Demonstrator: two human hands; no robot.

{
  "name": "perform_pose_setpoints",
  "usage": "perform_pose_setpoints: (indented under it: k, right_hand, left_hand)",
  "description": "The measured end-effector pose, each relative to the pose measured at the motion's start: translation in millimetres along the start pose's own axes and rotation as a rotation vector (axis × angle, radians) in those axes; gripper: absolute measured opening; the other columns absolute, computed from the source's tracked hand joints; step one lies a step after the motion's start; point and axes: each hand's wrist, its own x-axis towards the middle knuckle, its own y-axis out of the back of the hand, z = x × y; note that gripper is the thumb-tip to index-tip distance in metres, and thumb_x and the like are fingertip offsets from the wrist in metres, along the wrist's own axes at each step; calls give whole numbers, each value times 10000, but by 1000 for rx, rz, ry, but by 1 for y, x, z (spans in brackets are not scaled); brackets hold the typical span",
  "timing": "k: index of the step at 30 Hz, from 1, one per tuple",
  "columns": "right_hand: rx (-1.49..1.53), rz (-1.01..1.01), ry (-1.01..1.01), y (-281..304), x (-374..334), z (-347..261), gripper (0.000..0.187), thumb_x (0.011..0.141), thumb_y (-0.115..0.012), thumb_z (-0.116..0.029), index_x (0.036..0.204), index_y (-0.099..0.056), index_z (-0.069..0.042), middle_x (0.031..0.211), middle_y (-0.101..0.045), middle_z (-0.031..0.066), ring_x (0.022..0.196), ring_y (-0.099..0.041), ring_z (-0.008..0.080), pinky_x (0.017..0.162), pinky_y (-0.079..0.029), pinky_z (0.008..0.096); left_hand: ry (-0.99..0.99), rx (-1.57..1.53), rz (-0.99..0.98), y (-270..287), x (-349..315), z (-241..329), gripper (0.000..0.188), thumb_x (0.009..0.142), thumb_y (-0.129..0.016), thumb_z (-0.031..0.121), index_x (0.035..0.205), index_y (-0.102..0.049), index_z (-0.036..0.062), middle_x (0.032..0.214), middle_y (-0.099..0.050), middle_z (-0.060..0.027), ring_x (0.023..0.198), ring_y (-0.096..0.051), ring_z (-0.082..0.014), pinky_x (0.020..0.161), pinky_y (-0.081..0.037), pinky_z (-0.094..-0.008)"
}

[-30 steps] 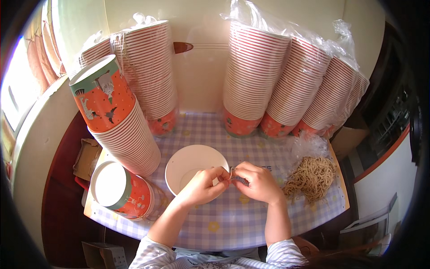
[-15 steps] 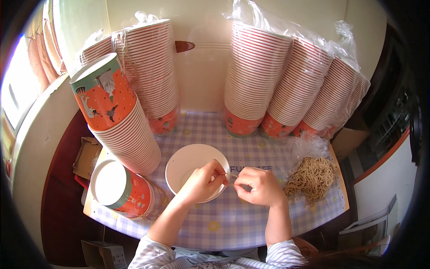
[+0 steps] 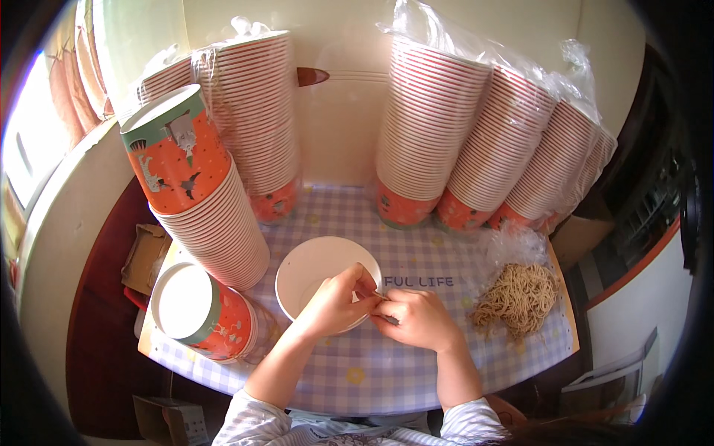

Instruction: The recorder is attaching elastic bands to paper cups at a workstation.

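An open paper bucket (image 3: 312,269), white inside, stands at the middle of the table. Over its near right rim my left hand (image 3: 336,303) is pinched closed, the fingertips partly inside the opening. My right hand (image 3: 418,318) meets it just outside that rim, its fingers closed too. Between the fingertips runs a short bit of thin tan cord (image 3: 381,296); most of it is hidden by the fingers. To the right lies a tangled heap of similar cords (image 3: 518,299).
Left of the bucket stand a tall leaning stack of orange printed buckets (image 3: 212,223) and a short stack (image 3: 223,320). Plastic-wrapped bucket stacks line the back left (image 3: 256,126) and back right (image 3: 428,119). Clear plastic (image 3: 506,245) lies by the cord heap. A checked cloth (image 3: 401,372) covers the table.
My right hand has moved left against my left hand, closing the gap where the cord was stretched. My left hand stays nearly in place at the bucket rim.
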Motion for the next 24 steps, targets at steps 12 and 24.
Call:
perform_pose_setpoints:
  k: [12, 24]
  right_hand:
    - [198, 140, -209, 2, 5, 6, 135, 713, -708, -124, 804, -646, -46, 739, -615, 71, 617, -600, 217, 537, -472, 306]
    - [203, 216, -288, -13, 6, 4, 76, 712, -691, -112, 745, -641, -64, 711, -613, 61, 596, -600, 210, 532, -471, 311]
  left_hand:
    - [-26, 65, 24, 0, 1, -1, 218, 732, -673, 73, 846, -499, 8, 733, -632, -113, 707, -643, -216, 626, -501, -310]
    - [2, 33, 68, 3, 1, -10, 204, 764, -634, 101, 871, -483, 14, 731, -622, -149, 678, -640, -254, 600, -494, -324]
